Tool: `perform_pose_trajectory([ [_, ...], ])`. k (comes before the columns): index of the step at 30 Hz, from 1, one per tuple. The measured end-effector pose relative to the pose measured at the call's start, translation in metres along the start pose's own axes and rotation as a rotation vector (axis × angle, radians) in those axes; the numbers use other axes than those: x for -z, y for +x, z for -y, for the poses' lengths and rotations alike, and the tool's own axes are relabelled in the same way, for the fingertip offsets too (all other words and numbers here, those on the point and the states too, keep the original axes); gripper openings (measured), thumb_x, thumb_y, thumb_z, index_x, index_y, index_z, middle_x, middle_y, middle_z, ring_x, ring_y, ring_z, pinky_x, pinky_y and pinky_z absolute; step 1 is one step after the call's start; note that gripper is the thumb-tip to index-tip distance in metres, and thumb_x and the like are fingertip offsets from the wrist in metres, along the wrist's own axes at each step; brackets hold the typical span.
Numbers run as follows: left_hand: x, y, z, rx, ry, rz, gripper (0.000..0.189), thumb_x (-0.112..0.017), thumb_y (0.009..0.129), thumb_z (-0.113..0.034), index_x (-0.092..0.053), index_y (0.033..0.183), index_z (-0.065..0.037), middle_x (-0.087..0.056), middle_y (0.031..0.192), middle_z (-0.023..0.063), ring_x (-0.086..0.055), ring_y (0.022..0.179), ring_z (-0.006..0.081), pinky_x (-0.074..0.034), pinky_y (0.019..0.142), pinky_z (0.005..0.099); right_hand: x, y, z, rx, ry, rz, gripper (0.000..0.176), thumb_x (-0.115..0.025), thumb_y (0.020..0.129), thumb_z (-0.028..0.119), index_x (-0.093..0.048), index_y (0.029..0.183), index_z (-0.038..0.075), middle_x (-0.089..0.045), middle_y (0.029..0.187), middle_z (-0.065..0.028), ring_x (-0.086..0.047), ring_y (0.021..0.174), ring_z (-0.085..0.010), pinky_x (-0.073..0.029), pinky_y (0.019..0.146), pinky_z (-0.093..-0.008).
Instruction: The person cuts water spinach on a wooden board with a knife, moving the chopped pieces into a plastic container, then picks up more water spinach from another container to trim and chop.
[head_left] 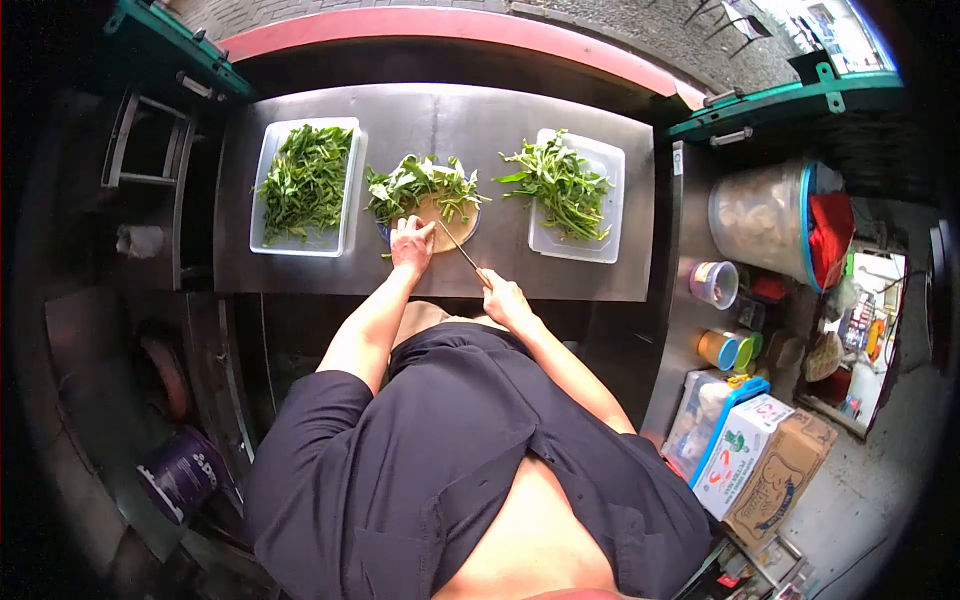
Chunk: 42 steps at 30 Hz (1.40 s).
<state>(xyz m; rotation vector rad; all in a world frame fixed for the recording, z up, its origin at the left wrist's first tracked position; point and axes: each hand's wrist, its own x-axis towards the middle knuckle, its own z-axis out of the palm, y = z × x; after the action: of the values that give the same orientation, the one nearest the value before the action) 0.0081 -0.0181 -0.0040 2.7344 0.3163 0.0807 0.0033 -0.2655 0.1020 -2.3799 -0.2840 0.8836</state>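
1. The right hand [503, 298] is holding a knife [462, 248]; its grip is wrapping closely around the handle at the bench's near edge.
2. The blade is slanting forward and left over a round board [452, 234], its tip pointing toward the left hand's fingers.
3. The left hand [412, 243] is resting at the board's near left side, fingers curling beside the leafy greens [425, 187]; whether its grip is pinching any stems, I cannot tell.
4. Those greens are covering the board's far part and spilling past its rim.
5. On the metal bench [440, 118], a left tray [351, 195] and a right tray [614, 190] are flanking the board, both carrying more greens.
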Motion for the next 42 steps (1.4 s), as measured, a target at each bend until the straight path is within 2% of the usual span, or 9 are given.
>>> perform_pose_trajectory([
  [2,0.003,-0.006,-0.001,0.068,0.0,-0.021,0.035,-0.078,0.083,-0.026,-0.074,0.118,-0.019,-0.065,0.112,0.0031,-0.057,0.11,0.0243,-0.047,0.09,0.042,-0.007,0.0,-0.003,0.001,0.009,0.018,0.04,-0.06,0.097,0.015,-0.058,0.138,0.012,-0.07,0.11,-0.0289,-0.067,0.105,-0.0473,-0.055,0.092,-0.0525],
  [5,-0.001,-0.012,0.003,0.123,0.013,-0.047,0.037,-0.079,0.082,-0.028,-0.074,0.117,-0.016,-0.065,0.114,0.0033,-0.057,0.111,0.0245,-0.046,0.094,0.0424,-0.012,-0.003,-0.002,0.018,0.02,0.024,0.04,-0.06,0.097,0.014,-0.059,0.137,0.012,-0.07,0.109,-0.029,-0.067,0.105,-0.0471,-0.055,0.092,-0.0525],
  [7,-0.002,-0.012,0.001,0.176,0.009,-0.064,0.03,-0.079,0.082,-0.028,-0.076,0.11,-0.017,-0.068,0.112,0.0024,-0.057,0.111,0.0248,-0.045,0.095,0.0425,-0.014,-0.002,-0.004,0.03,0.011,0.023,0.04,-0.06,0.097,0.014,-0.059,0.137,0.012,-0.07,0.108,-0.029,-0.068,0.104,-0.0469,-0.055,0.091,-0.0527],
  [9,-0.003,-0.009,0.001,0.207,-0.056,-0.013,0.021,-0.078,0.083,-0.026,-0.078,0.102,-0.017,-0.07,0.105,0.0008,-0.057,0.111,0.0248,-0.045,0.095,0.0423,-0.016,0.0,-0.005,0.087,0.034,-0.006,0.041,-0.059,0.096,0.016,-0.058,0.137,0.018,-0.071,0.099,-0.0305,-0.069,0.097,-0.049,-0.055,0.087,-0.0561],
  [10,-0.006,-0.006,0.0,0.179,-0.025,-0.036,0.014,-0.079,0.082,-0.025,-0.079,0.095,-0.018,-0.071,0.102,-0.0013,-0.057,0.11,0.0244,-0.045,0.096,0.0416,-0.018,-0.001,-0.006,0.084,0.03,0.001,0.041,-0.059,0.096,0.016,-0.058,0.137,0.018,-0.071,0.099,-0.0305,-0.069,0.097,-0.049,-0.055,0.087,-0.0561],
  [14,-0.005,-0.003,-0.002,0.183,-0.043,-0.042,0.012,-0.081,0.08,-0.023,-0.08,0.092,-0.019,-0.072,0.101,-0.0027,-0.058,0.108,0.023,-0.045,0.095,0.0404,-0.012,0.006,0.001,0.071,-0.037,0.023,0.04,-0.059,0.097,0.015,-0.058,0.136,0.015,-0.071,0.101,-0.0296,-0.069,0.098,-0.0481,-0.055,0.088,-0.0549],
  [31,-0.01,0.001,0.006,0.157,-0.009,-0.056,0.011,-0.082,0.079,-0.026,-0.081,0.088,-0.02,-0.072,0.096,-0.0028,-0.058,0.105,0.0228,-0.045,0.092,0.0418,-0.006,0.011,0.017,-0.029,-0.128,0.116,0.038,-0.059,0.097,0.02,-0.058,0.135,0.016,-0.071,0.101,-0.0299,-0.069,0.097,-0.0491,-0.055,0.086,-0.0566],
  [34,-0.008,0.005,0.008,0.154,0.001,-0.024,0.011,-0.081,0.08,-0.026,-0.081,0.088,-0.02,-0.072,0.096,-0.0023,-0.058,0.105,0.0234,-0.045,0.092,0.0425,0.0,0.02,0.022,-0.075,-0.175,0.158,0.035,-0.058,0.096,0.018,-0.059,0.13,0.016,-0.072,0.105,-0.0267,-0.069,0.103,-0.0464,-0.055,0.089,-0.0555],
  [42,-0.005,0.005,0.012,0.162,-0.007,-0.004,0.008,-0.082,0.079,-0.024,-0.081,0.086,-0.02,-0.074,0.095,-0.0015,-0.06,0.104,0.025,-0.045,0.091,0.0427,-0.019,0.015,0.005,-0.044,-0.238,0.129,0.027,-0.058,0.096,0.017,-0.058,0.122,0.012,-0.071,0.098,-0.0294,-0.069,0.095,-0.0489,-0.055,0.083,-0.0582],
])
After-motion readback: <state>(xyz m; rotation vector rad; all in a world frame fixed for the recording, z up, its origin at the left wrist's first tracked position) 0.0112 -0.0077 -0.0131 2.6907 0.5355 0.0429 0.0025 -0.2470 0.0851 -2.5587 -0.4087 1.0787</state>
